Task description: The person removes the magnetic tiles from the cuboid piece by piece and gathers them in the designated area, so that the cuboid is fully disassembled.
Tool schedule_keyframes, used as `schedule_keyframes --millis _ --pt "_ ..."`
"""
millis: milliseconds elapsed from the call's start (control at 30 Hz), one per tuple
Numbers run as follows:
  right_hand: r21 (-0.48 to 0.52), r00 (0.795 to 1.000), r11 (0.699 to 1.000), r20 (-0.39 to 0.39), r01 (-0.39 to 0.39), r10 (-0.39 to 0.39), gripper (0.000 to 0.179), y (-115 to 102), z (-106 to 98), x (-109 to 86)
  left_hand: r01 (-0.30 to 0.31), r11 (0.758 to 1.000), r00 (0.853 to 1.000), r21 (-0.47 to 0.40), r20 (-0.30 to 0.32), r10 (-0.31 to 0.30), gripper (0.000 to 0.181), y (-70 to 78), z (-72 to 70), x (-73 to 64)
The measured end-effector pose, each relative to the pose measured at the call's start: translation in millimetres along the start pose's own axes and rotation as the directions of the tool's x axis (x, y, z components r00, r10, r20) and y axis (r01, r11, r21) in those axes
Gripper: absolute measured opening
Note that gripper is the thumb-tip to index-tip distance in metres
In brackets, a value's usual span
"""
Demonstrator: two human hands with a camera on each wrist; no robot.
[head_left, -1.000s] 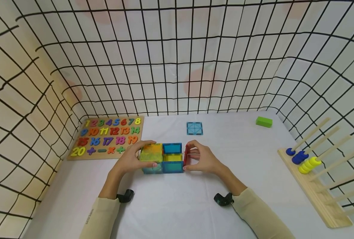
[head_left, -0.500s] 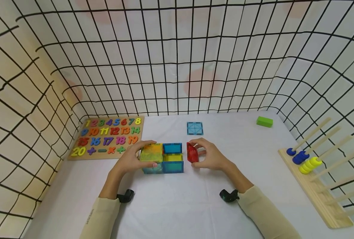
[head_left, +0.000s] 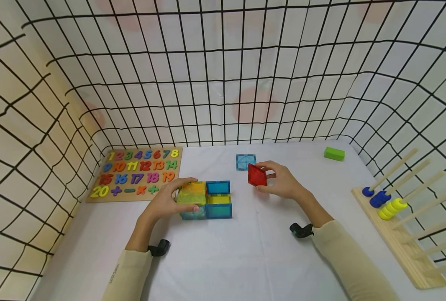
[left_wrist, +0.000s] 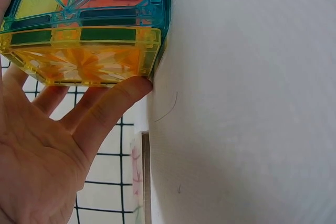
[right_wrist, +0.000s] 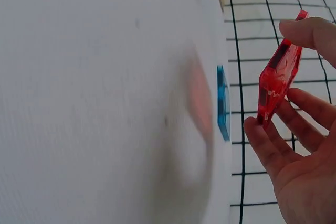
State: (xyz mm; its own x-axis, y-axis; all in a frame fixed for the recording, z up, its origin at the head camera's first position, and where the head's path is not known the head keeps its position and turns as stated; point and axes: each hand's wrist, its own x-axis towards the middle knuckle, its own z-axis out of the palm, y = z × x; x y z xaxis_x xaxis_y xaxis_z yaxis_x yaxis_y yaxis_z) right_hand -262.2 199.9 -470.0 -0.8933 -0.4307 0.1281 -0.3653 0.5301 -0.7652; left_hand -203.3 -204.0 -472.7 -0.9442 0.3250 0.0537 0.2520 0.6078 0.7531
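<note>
My left hand point(head_left: 165, 200) grips the left end of a small box built of see-through magnetic tiles point(head_left: 218, 210), thumb along the front and fingers behind. A yellow tile point(head_left: 191, 193) roofs that end; the right half is open on top, with blue walls. In the left wrist view, the thumb rests along the yellow side wall point(left_wrist: 84, 61). To the right of the box, my right hand point(head_left: 283, 182) pinches a red magnetic tile point(head_left: 257, 175) by its edges, tilted and raised above the table. Its reddish shadow falls on the cloth in the right wrist view.
A light blue tile point(head_left: 244, 161) lies flat behind the red one. At the back left is a wooden number board point(head_left: 132, 195). A green block point(head_left: 334, 154) sits at the back right, and a pegged bead stand point(head_left: 396, 242) on the right. Black wire grid point(head_left: 223, 79) surrounds the table.
The right hand has drawn the red tile away from the box's right end, moving it right and back and turning its face toward the head camera. The left hand and box stay put.
</note>
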Motion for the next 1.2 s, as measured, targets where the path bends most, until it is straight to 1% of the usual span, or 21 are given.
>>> schedule_keyframes --millis 100,367,533,667,833,1033,1200 --pt "-0.035 1.0 0.999 -0.002 -0.007 0.007 0.07 7.0 -9.4 2.3 -0.008 1.0 1.0 0.003 -0.002 0.008 0.079 -0.2 -0.8 0.2" --pt "-0.131 0.995 0.986 -0.003 -0.103 0.103 0.07 24.0 -29.7 8.9 -0.005 1.0 1.0 0.006 -0.003 0.005 0.08 -1.9 -2.2 0.4" --pt "-0.172 0.99 0.976 0.012 -0.135 0.14 0.067 37.0 -37.5 13.5 0.001 1.0 1.0 0.0 0.0 -0.001 0.079 -1.9 -1.5 0.0" --pt "-0.216 0.985 0.963 0.022 -0.162 0.171 0.067 48.2 -40.6 19.9 0.006 1.0 1.0 -0.01 0.002 -0.006 0.077 -2.2 -0.9 -0.4" --pt "-0.288 0.982 0.945 0.059 -0.155 0.179 0.064 53.8 -42.6 27.9 0.004 1.0 1.0 -0.016 0.002 -0.004 0.077 -3.0 -0.4 -0.5" --pt "-0.287 0.974 0.94 0.077 -0.184 0.214 0.061 57.9 -40.5 36.3 0.0 1.0 1.0 -0.019 0.005 0.0 0.08 -2.6 0.1 -0.4" --pt "-0.293 0.976 0.94 0.078 -0.175 0.205 0.06 66.6 -39.1 40.7 -0.009 1.0 1.0 -0.019 0.004 0.009 0.078 -2.8 0.3 0.5"
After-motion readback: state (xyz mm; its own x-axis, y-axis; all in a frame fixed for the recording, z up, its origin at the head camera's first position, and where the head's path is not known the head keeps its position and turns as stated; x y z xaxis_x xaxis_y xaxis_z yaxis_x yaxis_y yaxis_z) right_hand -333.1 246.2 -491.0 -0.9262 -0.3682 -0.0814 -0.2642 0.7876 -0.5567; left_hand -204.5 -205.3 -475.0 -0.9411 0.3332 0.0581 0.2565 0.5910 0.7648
